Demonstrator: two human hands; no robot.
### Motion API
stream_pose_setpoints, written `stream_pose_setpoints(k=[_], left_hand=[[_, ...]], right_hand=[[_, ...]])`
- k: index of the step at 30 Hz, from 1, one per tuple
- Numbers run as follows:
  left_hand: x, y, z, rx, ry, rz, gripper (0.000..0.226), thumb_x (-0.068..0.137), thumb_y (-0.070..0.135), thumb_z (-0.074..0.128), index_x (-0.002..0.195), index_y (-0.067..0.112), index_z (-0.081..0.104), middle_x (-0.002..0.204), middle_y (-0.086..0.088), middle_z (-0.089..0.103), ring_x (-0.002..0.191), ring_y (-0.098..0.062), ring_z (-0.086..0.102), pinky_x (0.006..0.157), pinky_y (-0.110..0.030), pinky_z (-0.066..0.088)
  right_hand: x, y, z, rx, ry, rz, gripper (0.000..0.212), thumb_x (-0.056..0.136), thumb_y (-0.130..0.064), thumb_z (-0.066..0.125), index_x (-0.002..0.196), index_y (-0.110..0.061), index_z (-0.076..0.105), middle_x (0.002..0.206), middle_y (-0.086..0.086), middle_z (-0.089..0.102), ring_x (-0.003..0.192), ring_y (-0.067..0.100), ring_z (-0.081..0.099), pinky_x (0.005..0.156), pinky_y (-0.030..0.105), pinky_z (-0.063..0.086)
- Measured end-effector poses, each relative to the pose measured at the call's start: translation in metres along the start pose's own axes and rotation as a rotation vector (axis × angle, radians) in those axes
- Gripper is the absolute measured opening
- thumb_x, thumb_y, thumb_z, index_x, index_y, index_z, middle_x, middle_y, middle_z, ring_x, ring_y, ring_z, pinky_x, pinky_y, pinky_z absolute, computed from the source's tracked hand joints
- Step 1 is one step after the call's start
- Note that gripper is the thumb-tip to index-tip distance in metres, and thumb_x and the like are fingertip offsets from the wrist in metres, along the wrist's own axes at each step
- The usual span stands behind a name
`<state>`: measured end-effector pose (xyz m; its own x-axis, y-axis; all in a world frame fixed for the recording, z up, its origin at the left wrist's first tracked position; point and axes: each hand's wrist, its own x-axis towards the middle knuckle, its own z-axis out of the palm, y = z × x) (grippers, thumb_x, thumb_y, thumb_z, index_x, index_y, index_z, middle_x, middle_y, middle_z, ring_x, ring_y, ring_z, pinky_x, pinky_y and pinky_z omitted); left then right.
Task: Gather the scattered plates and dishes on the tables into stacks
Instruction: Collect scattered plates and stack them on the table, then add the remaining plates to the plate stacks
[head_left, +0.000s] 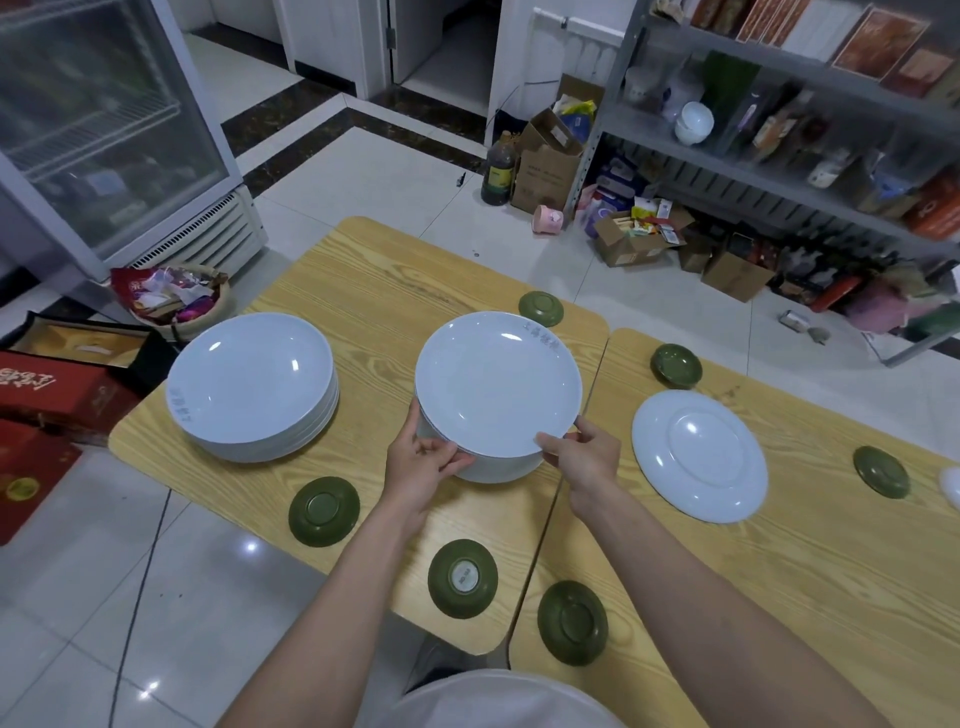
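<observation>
A short stack of white plates (498, 384) at twelve o'clock is held at its near rim by the left hand (421, 462) and right hand (582, 457), fingers curled round the edge; a taller stack (249, 374) is already built at ten o'clock; one upturned plate (698, 454) at two o'clock and the scattered green saucers (323, 511) are left to be gathered.

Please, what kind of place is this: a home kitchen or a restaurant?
Probably a small restaurant, though I cannot be sure. Stacks of identical white plates sit on the wooden tables, a glass-door display fridge stands at the left, and metal shelves hold many boxes and packages.
</observation>
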<state>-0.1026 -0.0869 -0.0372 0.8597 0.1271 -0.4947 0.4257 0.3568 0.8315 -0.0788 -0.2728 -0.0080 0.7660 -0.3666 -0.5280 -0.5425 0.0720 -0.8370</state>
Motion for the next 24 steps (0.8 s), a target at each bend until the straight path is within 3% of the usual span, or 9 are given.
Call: stream_pose_setpoints(k=[4,7,11,14,17,19,21,24], left_hand=[[-0.003,0.003,0.0,0.057,-0.012,0.0,0.09,0.089,-0.013,0.06,0.154,0.037,0.023,0.093,-0.015,0.052,0.09,-0.024,0.072,0.088,-0.034,0.058],[-0.005,0.005,0.0,0.129,-0.04,0.019,0.092,0.087,-0.011,0.065,0.154,0.037,0.025,0.082,-0.011,0.053,0.082,-0.015,0.069,0.095,-0.04,0.056],[-0.009,0.007,0.0,0.202,-0.066,0.053,0.087,0.085,-0.004,0.069,0.153,0.035,0.031,0.075,-0.002,0.055,0.085,-0.015,0.067,0.096,-0.042,0.055],[-0.021,0.006,0.006,0.316,-0.04,0.11,0.074,0.088,0.005,0.07,0.151,0.027,0.037,0.08,0.003,0.053,0.081,-0.012,0.061,0.097,-0.043,0.054],[-0.04,0.008,0.02,0.521,-0.035,0.186,0.069,0.092,0.018,0.068,0.153,0.021,0.034,0.108,0.002,0.055,0.095,-0.009,0.057,0.095,-0.034,0.051],[-0.056,0.009,0.036,0.726,-0.08,0.314,0.062,0.095,0.025,0.065,0.151,0.024,0.039,0.124,0.003,0.055,0.111,-0.013,0.054,0.092,-0.027,0.045],[-0.072,0.007,0.055,0.968,-0.137,0.473,0.056,0.096,0.029,0.062,0.148,0.023,0.043,0.14,0.0,0.051,0.13,-0.019,0.044,0.104,-0.03,0.038],[-0.096,-0.004,0.086,1.338,-0.191,0.622,0.057,0.097,0.046,0.054,0.148,0.022,0.043,0.154,0.0,0.04,0.144,-0.023,0.028,0.117,-0.036,0.022]], right_hand=[[-0.006,-0.002,-0.004,0.05,-0.002,0.051,0.057,0.085,-0.009,0.075,0.138,-0.009,0.054,0.098,0.008,0.069,0.087,0.018,0.067,0.078,0.03,0.058],[-0.011,-0.004,-0.01,0.107,-0.041,0.109,0.049,0.087,-0.011,0.074,0.132,-0.004,0.056,0.103,0.003,0.068,0.095,0.02,0.066,0.084,0.034,0.058],[-0.013,-0.005,-0.024,0.202,-0.138,0.175,0.025,0.088,-0.015,0.073,0.109,-0.004,0.066,0.11,0.011,0.071,0.103,0.024,0.067,0.083,0.037,0.06],[-0.015,-0.001,-0.035,0.19,-0.203,0.156,0.029,0.088,-0.018,0.073,0.111,-0.003,0.066,0.113,0.012,0.071,0.104,0.024,0.068,0.084,0.038,0.06],[-0.024,0.0,-0.051,-0.003,-0.257,0.046,0.047,0.087,-0.025,0.074,0.129,-0.007,0.059,0.119,0.007,0.068,0.108,0.019,0.065,0.094,0.038,0.055],[-0.032,-0.003,-0.071,-0.216,-0.295,-0.074,0.062,0.087,-0.032,0.074,0.141,-0.012,0.051,0.134,0.003,0.06,0.122,0.017,0.056,0.106,0.038,0.045],[-0.04,-0.006,-0.098,-0.456,-0.334,-0.226,0.073,0.087,-0.04,0.072,0.149,-0.017,0.042,0.149,0.0,0.047,0.136,0.018,0.044,0.111,0.035,0.036],[-0.046,-0.006,-0.146,-0.911,-0.315,-0.463,0.084,0.089,-0.05,0.065,0.156,-0.021,0.023,0.162,0.002,0.024,0.149,0.02,0.021,0.119,0.036,0.022]])
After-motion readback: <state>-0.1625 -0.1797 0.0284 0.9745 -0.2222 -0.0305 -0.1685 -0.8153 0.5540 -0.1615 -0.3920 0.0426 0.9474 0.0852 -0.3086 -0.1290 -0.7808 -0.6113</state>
